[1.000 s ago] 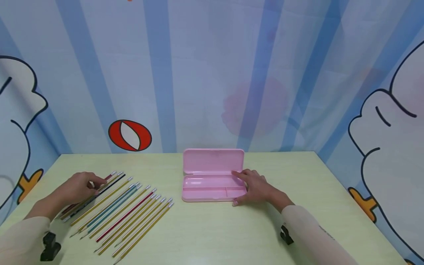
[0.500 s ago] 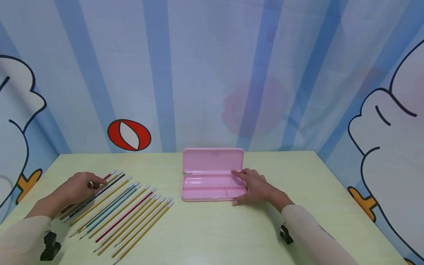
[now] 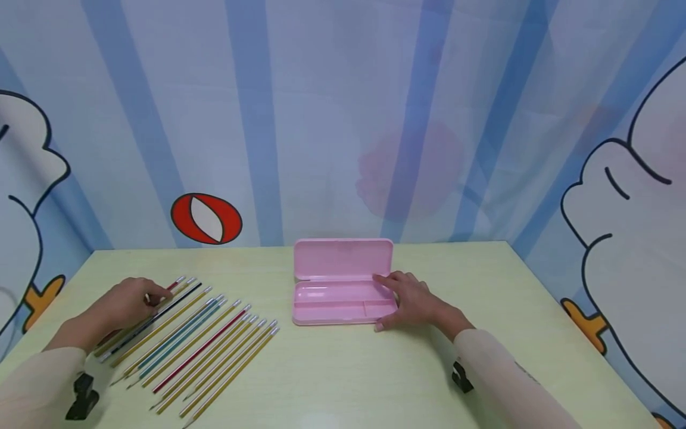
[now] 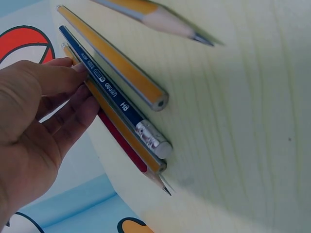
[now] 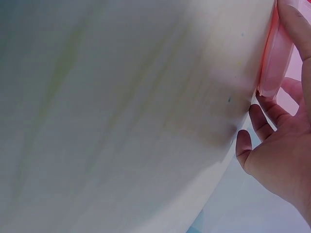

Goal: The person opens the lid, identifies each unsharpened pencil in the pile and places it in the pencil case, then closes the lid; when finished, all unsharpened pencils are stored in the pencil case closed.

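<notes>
1. On the table's [image 3: 343, 375] left side lie the pencils [image 3: 201, 349]; working low and lightly seems best, so the yellow pencil [image 4: 125, 125], red pencil [image 4: 122, 141] and navy HB pencil [image 4: 127, 107] don't roll.
2. My left hand [image 3: 125, 304] curls over these; I can't tell whether it pinches one.
3. Well to their right, the pink pencil case [image 3: 327, 313] has its lid [image 3: 343, 259] raised; steady, gentle pressure should prevent sliding.
4. My right hand [image 3: 412, 302] grips its right end, thumb at the near edge, forefinger near the hinge.

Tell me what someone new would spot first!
Probably the open pink pencil case toward the back of the table, the right hand on its right end. Next, the slanting pencils on the left, the left hand on the leftmost ones. Behind, a red oval shows low on the striped backdrop.
</notes>
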Available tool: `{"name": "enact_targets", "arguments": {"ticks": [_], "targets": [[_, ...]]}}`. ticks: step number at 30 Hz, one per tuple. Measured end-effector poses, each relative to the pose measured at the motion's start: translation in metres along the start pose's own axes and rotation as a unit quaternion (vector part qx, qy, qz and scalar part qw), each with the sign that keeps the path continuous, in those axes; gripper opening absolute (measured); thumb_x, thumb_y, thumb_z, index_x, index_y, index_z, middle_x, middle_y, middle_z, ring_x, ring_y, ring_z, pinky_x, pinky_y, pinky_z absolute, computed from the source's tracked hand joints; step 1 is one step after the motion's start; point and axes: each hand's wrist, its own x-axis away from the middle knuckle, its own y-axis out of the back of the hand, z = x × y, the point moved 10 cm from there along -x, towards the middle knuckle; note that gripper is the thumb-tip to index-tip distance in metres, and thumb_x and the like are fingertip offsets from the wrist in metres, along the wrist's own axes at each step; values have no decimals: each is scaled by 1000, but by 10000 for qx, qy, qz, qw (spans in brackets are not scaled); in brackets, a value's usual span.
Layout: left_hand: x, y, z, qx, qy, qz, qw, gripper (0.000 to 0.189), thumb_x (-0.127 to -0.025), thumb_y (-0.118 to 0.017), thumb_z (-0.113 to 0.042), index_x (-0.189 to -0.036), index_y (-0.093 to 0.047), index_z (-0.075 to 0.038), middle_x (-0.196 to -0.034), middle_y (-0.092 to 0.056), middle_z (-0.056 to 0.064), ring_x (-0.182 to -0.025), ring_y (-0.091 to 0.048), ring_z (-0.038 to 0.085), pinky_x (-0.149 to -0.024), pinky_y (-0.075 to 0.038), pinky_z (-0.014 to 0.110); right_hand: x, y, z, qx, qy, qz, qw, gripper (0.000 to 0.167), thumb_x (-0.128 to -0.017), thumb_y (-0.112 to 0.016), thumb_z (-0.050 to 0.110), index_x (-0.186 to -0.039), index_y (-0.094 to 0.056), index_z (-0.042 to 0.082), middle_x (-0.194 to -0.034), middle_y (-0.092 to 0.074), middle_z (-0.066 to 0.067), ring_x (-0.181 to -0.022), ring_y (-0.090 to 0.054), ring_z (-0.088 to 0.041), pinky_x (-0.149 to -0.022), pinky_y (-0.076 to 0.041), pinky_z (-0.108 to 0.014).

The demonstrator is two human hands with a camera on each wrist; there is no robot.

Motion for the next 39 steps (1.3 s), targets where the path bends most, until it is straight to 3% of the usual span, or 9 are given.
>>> {"name": "enact_targets", "arguments": {"ticks": [5, 12, 21, 29, 39], "targets": [[-1, -2, 0, -79, -66, -20, 9999, 31, -84, -63, 11, -114, -69, 10, -76, -56, 5, -67, -42, 19, -58, -36, 31, 1, 1, 1, -11, 36, -6, 10000, 106, -68, -85, 58, -155, -38, 19, -149, -43, -16, -133, -40, -35, -103, -34, -58], [-4, -5, 0, -81, 23, 19, 10000, 33, -84, -59, 13, -115, -69, 10, -74, -53, 4, -66, -41, 18, -59, -36, 31, 1, 1, 2, 46, 99, -28, 9999, 106, -68, -85, 57, -155, -38, 18, -147, -45, -16, -131, -41, -35, -100, -35, -56], [-8, -3, 3, -122, 349, 142, 9992, 35, -83, -67, 9, -118, -68, 9, -94, -67, 20, -80, -55, 27, -68, -50, 37, 1, 2, 1, 41, 10, 1, 10000, 106, -68, -85, 58, -155, -38, 20, -150, -43, -16, -134, -40, -36, -104, -35, -59], [-10, -4, 2, -20, 277, 178, 9995, 36, -83, -65, 10, -119, -67, 10, -84, -62, 12, -76, -51, 24, -64, -45, 34, 1, 1, 1, 54, 12, 34, 10000, 106, -68, -85, 57, -155, -38, 20, -150, -43, -17, -135, -39, -37, -104, -34, -59], [-11, -7, 4, 100, 278, 134, 9995, 37, -84, -61, 10, -121, -65, 11, -78, -60, 10, -70, -49, 21, -61, -41, 33, 1, 1, 2, 52, 44, 13, 10000, 105, -68, -85, 56, -155, -38, 19, -149, -43, -17, -135, -40, -37, -103, -35, -59]]}}
